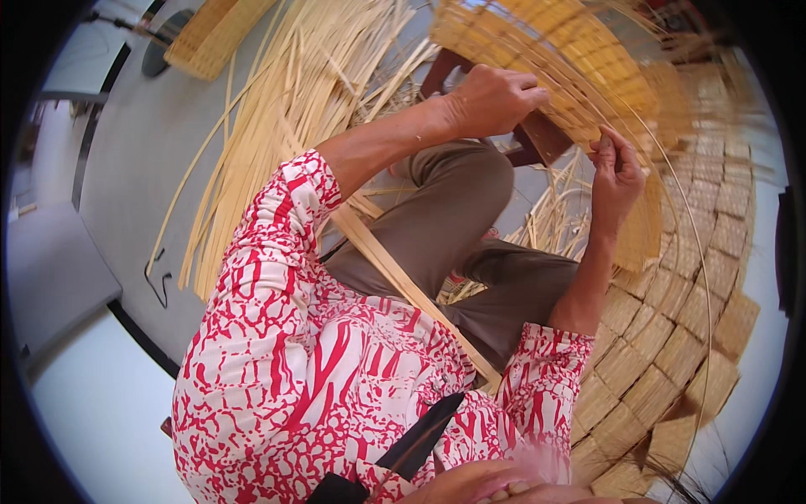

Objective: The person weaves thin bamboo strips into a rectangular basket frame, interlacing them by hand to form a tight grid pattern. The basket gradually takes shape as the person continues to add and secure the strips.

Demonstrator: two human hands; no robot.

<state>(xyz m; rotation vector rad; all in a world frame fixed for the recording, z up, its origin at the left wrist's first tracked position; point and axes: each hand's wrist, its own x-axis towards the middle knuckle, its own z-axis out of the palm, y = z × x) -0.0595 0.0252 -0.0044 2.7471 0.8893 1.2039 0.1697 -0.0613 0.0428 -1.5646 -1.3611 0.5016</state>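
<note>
My left hand [495, 97] is closed on the lower edge of a yellow woven bamboo piece [562, 46], whose upper and right parts are blurred. A little lower and to the right, my right hand [617, 168] pinches thin strips at the same piece. A long thin cane [688, 210] curves down past my right hand. A reddish-brown wooden stool [541, 134] shows beneath the woven piece, between my hands. Flat pale strips [395, 277] lie across my lap, over my grey-brown trousers.
A large heap of split strips [285, 92] lies on the grey floor [126, 185] at left, below a woven rectangular basket [206, 38]. Rows of small woven boxes [646, 344] fill the right side. More strips [550, 218] lie behind my knees. A bent black wire [159, 281] lies at left.
</note>
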